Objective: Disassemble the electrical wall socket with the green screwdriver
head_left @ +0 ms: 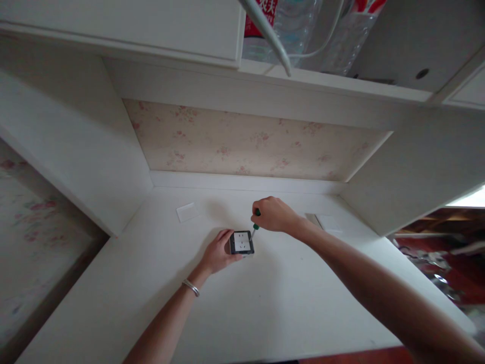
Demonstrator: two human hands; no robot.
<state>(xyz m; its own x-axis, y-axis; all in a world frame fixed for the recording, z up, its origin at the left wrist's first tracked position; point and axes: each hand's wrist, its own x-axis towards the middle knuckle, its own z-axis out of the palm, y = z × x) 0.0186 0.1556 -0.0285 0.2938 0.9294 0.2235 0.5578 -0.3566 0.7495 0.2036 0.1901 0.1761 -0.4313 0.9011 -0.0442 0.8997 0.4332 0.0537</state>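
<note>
A wall socket (241, 241) with a white face and dark border lies face up on the white desktop (303, 313). My left hand (220, 253) grips it from the left, thumb along the near edge and fingers at the far left corner. In my right hand (273, 213) is a screwdriver (257, 222) with a green handle, my fingers closed round it. Its shaft slants down, with the tip at the right part of the socket's border. Whether the tip sits in a screw is too small to tell.
A square white plate (187, 212) lies at the back left of the desktop. Another flat white piece (328, 223) is at the back right, beyond my right forearm. Overhead, a shelf holds plastic bottles (295, 25), and a grey curved bar (267, 35) hangs in front.
</note>
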